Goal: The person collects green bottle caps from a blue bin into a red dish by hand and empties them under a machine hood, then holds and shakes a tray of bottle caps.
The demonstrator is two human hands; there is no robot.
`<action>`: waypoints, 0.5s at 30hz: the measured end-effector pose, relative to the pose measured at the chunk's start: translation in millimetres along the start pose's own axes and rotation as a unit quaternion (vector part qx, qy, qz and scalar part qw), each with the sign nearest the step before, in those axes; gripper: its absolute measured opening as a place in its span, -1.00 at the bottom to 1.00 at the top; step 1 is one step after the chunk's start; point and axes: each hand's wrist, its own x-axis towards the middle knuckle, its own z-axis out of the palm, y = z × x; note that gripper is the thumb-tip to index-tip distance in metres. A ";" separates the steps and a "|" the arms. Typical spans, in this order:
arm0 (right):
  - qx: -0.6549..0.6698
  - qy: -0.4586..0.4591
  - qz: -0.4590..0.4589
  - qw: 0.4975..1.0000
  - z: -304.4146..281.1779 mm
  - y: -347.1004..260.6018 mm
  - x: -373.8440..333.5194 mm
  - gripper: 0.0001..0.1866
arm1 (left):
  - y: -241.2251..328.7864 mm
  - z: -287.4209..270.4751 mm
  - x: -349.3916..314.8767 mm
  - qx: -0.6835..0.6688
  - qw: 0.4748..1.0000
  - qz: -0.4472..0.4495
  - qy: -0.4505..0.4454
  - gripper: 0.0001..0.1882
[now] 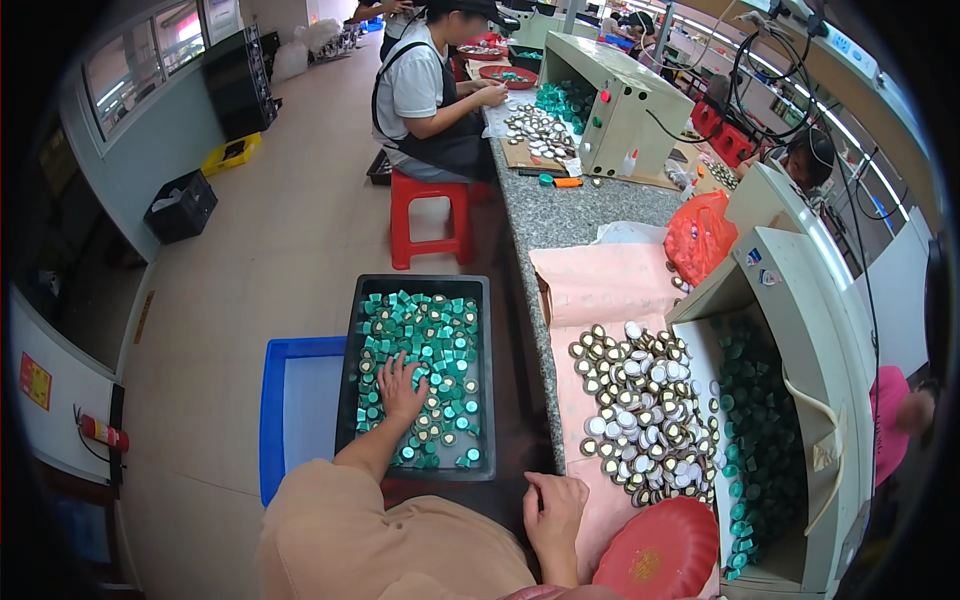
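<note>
My left hand point(402, 388) reaches into a black tray point(485, 400) on my left, its fingers spread over small green caps point(400, 310). Some caps there show pale round faces; the fingertips are partly lost among them, and I see nothing gripped. At the edge of the grey speckled table lies my right hand point(556, 515), fingers loosely bent, the thumb apart, nothing visible in it. Just beyond it is a heap of small round button-like discs point(640, 410), white on one side and dark-rimmed on the other, on pink paper point(590, 280). A red scalloped plate point(660, 550) is next to that hand.
A light box-like housing point(800, 260) at right holds many green caps. A blue bin point(275, 420) stands beside the black tray. Farther off, a person in a dark apron point(420, 100) sits on a red stool point(430, 220). A red plastic bag point(700, 240) lies on the table.
</note>
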 end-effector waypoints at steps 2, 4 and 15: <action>-0.002 0.003 -0.002 1.000 0.2 0.1 -0.7 -0.77 | 0.7 -1.3 0.0 -0.004 1.000 -0.002 -0.011 -0.60; 0.003 0.010 -0.003 1.000 1.0 1.1 -1.8 -0.77 | 0.1 -1.2 -1.0 -0.006 1.000 -0.004 -0.013 -0.60; 0.020 0.022 -0.013 0.999 -2.2 1.3 -7.2 -0.78 | -7.5 -17.3 -6.4 -0.029 0.995 0.031 -0.095 -0.51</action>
